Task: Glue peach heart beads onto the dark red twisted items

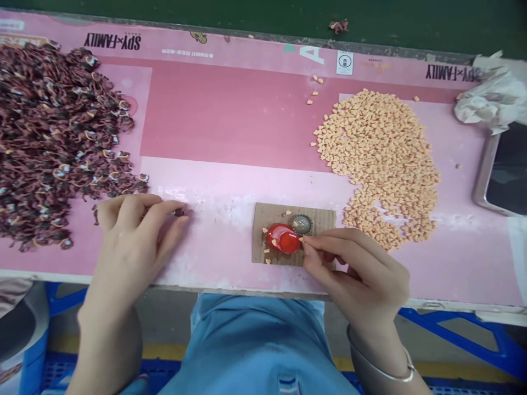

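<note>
My left hand [135,236] pinches a small dark figurine [178,212] between thumb and forefinger. Most of that figurine is hidden by the fingers. Beside this hand spreads a heap of small dark-brown figurines [53,131] with white and yellow bits. My right hand [358,269] has a tiny beige piece [302,240] at its thumb and fingertip, right at the edge of a shiny red cap [284,239]. The cap rests on a cardboard piece [325,219], touching or nearly touching a grey bottle cap [302,224] with clear liquid in it. A few beige bits lie around both.
A large heap of tiny beige pieces [382,159] covers the right side of the pink printed table [222,115]. Farther right are a phone [508,170] and crumpled white tissue [489,96]. One loose brown figurine [339,26] lies on the green surface [206,13] beyond.
</note>
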A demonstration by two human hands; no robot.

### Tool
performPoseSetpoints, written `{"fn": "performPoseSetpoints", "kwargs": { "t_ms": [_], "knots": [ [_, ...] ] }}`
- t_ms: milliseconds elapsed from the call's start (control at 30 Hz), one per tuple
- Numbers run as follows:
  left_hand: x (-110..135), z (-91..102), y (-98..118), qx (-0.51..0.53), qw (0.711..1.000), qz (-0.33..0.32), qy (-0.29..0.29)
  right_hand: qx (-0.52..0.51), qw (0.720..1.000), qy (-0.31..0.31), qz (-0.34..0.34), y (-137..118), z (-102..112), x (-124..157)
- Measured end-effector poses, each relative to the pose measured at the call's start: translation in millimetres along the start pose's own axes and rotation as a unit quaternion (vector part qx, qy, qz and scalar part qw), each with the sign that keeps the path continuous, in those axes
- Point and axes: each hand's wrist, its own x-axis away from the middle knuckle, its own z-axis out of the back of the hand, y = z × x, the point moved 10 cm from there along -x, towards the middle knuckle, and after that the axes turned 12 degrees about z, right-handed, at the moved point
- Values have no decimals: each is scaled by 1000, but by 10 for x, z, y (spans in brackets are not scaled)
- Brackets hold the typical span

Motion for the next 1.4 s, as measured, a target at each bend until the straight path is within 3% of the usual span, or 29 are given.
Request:
{"fn": "performPoseSetpoints", "kwargs": {
  "t_ms": [100,233,300,433,567,767,900,1167,1400],
  "knots": [
    [-27,40,96,42,999,5,14,-1,1000,3,-4,14,3,2],
    [46,29,349,132,990,-6,-38,-3,1000,-5,-3,19,7,-16],
    [114,22,445,203,977,24,-54,-3,1000,-16,3,5,-6,-33],
    [245,-19,532,342,933,109,-35,6,1000,-19,20,-20,-5,-66],
    [285,-149,629,439,889,117,-51,1,999,-28,22,-19,-5,-77],
    [306,-408,889,545,809,134,-174,-32,999,9,13,-195,152,-112],
    [390,-586,1064,581,752,168,-263,-71,996,10,47,-390,182,-181],
    [418,-648,1100,565,752,178,-287,-113,991,-37,55,-389,64,-197],
    [393,-664,1036,587,754,212,-204,-4,991,-89,102,-533,11,-105]
  ]
}}
